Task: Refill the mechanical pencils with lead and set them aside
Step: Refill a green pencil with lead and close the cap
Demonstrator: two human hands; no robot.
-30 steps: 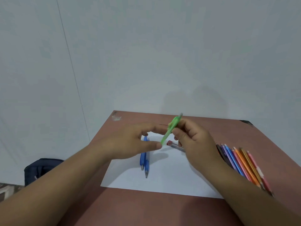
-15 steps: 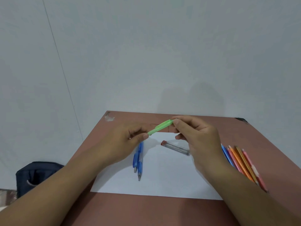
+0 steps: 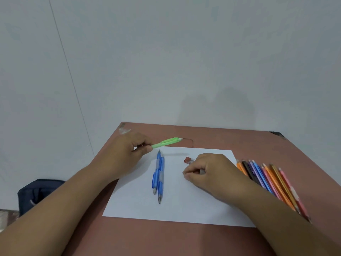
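My left hand (image 3: pixel 127 154) grips a green mechanical pencil (image 3: pixel 167 142) by its tip end, with the barrel pointing right above the far edge of a white sheet of paper (image 3: pixel 173 204). Two blue mechanical pencils (image 3: pixel 158 174) lie side by side on the sheet, tips toward me. My right hand (image 3: pixel 214 173) is down on the paper with its fingers curled over a clear lead tube with a red cap (image 3: pixel 189 160); only the capped end shows.
A row of several coloured pencils (image 3: pixel 267 180) lies on the brown table (image 3: pixel 166 241) to the right of the paper. A dark bag (image 3: pixel 35 194) sits on the floor at the left. A grey wall stands behind the table.
My right hand let go of the green pencil's top end and dropped onto the lead tube on the paper. My left hand kept the green pencil and moved slightly left.
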